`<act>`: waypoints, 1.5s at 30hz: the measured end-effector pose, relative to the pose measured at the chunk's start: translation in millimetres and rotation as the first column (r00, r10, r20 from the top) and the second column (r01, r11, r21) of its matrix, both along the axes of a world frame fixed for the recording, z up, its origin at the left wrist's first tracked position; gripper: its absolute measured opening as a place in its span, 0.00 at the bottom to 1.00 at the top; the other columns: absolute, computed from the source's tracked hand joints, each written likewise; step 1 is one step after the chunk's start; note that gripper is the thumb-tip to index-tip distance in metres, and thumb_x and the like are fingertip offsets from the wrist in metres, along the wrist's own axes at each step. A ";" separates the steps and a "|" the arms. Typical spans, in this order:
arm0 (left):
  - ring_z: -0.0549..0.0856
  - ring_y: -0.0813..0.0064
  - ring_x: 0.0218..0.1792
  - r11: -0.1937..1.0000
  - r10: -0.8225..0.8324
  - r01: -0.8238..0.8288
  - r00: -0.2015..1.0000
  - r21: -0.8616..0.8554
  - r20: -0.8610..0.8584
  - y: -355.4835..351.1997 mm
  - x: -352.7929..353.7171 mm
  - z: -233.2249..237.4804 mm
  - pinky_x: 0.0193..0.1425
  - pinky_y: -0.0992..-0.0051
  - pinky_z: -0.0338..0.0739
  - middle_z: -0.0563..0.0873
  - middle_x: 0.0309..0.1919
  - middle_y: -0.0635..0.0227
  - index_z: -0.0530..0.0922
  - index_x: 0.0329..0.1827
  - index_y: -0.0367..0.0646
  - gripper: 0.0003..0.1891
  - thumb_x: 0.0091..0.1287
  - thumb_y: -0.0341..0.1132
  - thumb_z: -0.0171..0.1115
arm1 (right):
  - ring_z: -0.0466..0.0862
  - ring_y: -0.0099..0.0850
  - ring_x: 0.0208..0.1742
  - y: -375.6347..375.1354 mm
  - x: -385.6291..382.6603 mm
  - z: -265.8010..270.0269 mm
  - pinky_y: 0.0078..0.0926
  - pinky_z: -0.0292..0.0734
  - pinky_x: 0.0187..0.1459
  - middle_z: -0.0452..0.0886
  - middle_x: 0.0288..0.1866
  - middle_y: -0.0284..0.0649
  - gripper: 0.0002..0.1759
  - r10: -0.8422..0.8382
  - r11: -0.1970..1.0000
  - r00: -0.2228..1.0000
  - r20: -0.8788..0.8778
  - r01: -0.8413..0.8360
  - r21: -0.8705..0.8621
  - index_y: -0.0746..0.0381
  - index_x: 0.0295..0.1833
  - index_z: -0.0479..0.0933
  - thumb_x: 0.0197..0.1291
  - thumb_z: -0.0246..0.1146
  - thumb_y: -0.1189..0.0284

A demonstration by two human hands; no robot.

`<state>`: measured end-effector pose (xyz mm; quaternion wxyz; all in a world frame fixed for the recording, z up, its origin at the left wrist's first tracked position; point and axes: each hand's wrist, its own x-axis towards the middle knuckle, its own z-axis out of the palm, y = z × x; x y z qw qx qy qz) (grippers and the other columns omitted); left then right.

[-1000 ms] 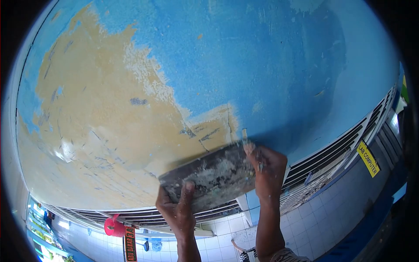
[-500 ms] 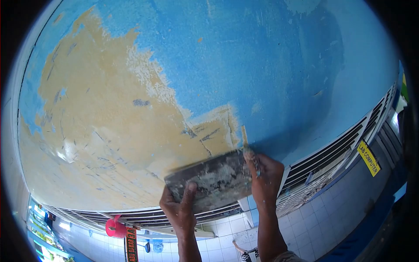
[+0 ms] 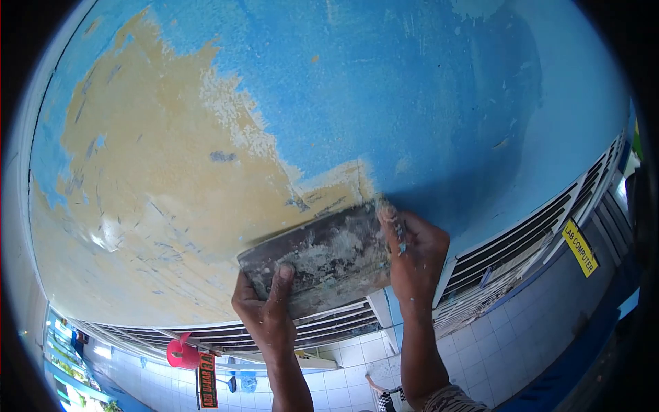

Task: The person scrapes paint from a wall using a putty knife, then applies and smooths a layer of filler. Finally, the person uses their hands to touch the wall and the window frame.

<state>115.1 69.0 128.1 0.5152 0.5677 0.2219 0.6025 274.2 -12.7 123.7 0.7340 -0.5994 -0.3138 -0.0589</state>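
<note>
A dark, flat rectangular board (image 3: 329,257) smeared with pale residue lies tilted near the lower part of the wall (image 3: 412,103). My left hand (image 3: 269,309) grips its lower left corner, thumb across the face. At its right end is my right hand (image 3: 417,257), closed around a residue-coated thin tool (image 3: 392,223), mostly hidden by the fingers. Behind the board, the wall shows a bare beige patch (image 3: 165,151) with scratches and cracks, bordered by blue paint.
Louvred slats (image 3: 508,250) run below the wall. A yellow sign (image 3: 580,248) is at right. Lower left are a pink container (image 3: 182,353) and a black-and-orange sign (image 3: 208,381). White floor tiles (image 3: 473,350) show underneath.
The board and both hands have moved up, with the board's left end also further left. The thin tool's tip, which stuck up above the board, is now hardly visible.
</note>
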 end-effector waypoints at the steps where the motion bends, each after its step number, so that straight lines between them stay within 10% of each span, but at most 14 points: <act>1: 0.83 0.77 0.41 1.000 0.014 -0.014 0.998 0.000 -0.060 1.1 -4.7 -8.9 0.53 0.75 0.77 0.87 0.41 0.61 0.80 0.52 0.30 0.18 0.64 0.31 0.76 | 0.59 0.18 0.23 4.3 -1.5 -6.6 0.25 0.54 0.24 0.63 0.16 0.34 0.18 -0.045 0.995 0.999 0.018 0.044 0.094 0.70 0.29 0.78 0.69 0.67 0.69; 45: 0.82 0.78 0.41 0.991 -0.017 0.029 0.996 0.131 -0.088 -1.7 6.6 25.0 0.49 0.77 0.76 0.87 0.41 0.62 0.81 0.51 0.29 0.17 0.68 0.35 0.73 | 0.57 0.25 0.23 -5.8 21.4 31.8 0.33 0.55 0.25 0.63 0.17 0.42 0.18 -0.096 0.995 0.979 0.180 0.089 0.049 0.73 0.27 0.75 0.66 0.68 0.71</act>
